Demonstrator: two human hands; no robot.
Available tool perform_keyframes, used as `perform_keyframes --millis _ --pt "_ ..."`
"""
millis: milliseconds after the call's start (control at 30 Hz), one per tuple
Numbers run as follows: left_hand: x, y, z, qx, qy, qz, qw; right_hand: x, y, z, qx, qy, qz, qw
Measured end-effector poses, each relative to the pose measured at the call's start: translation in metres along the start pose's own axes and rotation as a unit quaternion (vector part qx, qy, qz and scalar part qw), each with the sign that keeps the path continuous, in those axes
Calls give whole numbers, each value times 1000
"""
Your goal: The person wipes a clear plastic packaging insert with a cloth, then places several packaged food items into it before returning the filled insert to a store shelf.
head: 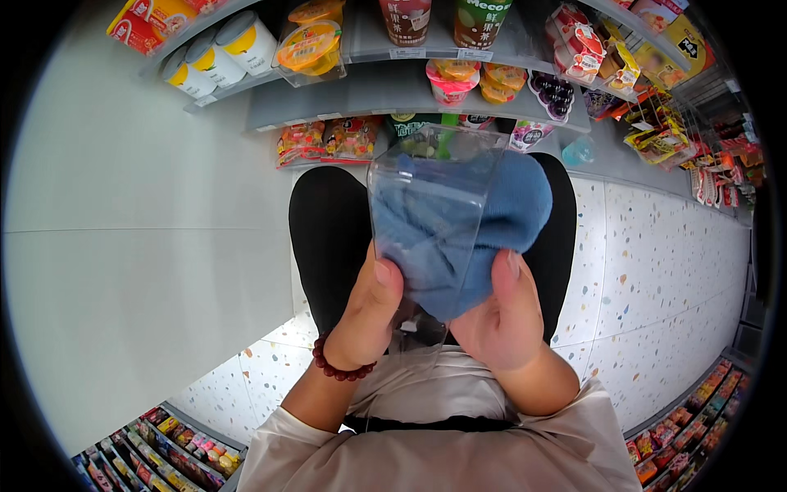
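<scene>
A clear plastic bin (pixel 430 184) is held up over my lap, above my black-clad knees. My left hand (pixel 372 307) grips its left side, thumb in front. A dark red bead bracelet (pixel 344 369) circles that wrist. My right hand (pixel 504 313) holds a blue cloth (pixel 516 203) with the thumb pressed on it. The cloth is bunched against the bin's right side and spreads behind the clear wall; whether it lies inside or behind cannot be told. The fingers of both hands are mostly hidden.
Grey shelves (pixel 369 92) ahead carry drink cups (pixel 406 21), jelly cups (pixel 455 80), white canisters (pixel 246 43) and bagged sweets (pixel 350 138). Snack packs (pixel 658 135) hang at the right. A pale panel (pixel 147 246) stands on my left. More stocked shelves (pixel 178 449) lie behind me on speckled floor tiles (pixel 652 258).
</scene>
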State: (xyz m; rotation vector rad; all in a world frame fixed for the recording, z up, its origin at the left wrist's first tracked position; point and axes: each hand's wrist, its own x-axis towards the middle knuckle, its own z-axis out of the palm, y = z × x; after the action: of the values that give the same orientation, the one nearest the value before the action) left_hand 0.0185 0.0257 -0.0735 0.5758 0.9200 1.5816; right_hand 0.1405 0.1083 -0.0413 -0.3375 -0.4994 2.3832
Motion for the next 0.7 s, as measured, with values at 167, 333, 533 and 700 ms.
perform_keyframes --millis 167,333,533,700 --pt "3 -5 2 59 -14 -8 998 12 -13 -5 34 -5 -10 999" --pt "21 8 2 56 -41 -27 997 15 6 -16 7 55 -52 997" --pt "39 20 8 -10 -15 -12 1000 5 5 -28 -131 43 -46 989" --pt "35 6 16 44 -10 -15 999 32 -11 -38 8 -84 -103 991"
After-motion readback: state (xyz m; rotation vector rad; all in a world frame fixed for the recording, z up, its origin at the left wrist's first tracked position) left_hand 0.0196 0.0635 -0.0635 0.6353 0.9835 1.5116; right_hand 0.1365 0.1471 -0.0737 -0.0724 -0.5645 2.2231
